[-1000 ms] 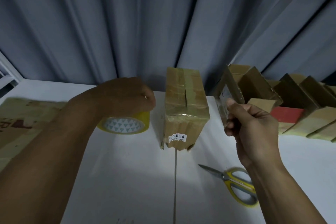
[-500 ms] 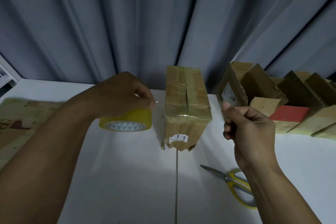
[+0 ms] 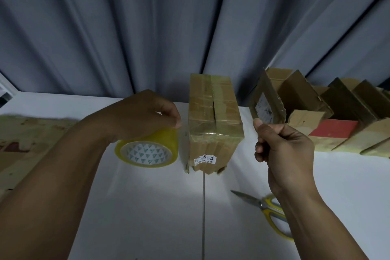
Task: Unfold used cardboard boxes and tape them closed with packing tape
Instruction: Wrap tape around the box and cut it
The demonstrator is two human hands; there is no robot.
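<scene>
A closed cardboard box [image 3: 214,120] stands in the middle of the white table [image 3: 147,207], with old tape and a slit along its top and a small white label on its near face. Just left of it, my left hand [image 3: 143,114] grips a yellow roll of packing tape [image 3: 147,150] from above, thumb and forefinger pinched at the roll's upper right edge. My right hand [image 3: 282,145] hovers to the right of the box, curled into a fist with the thumb up; I see nothing in it.
Yellow-handled scissors [image 3: 266,207] lie at the near right, partly under my right forearm. Several opened and flattened boxes [image 3: 299,99] are lined up at the back right. Flat cardboard [image 3: 25,139] lies at the left. A grey curtain hangs behind.
My left fingers have shifted from wrapping over the roll to pinching at its upper right edge, and the roll has tipped slightly. My right hand has barely moved.
</scene>
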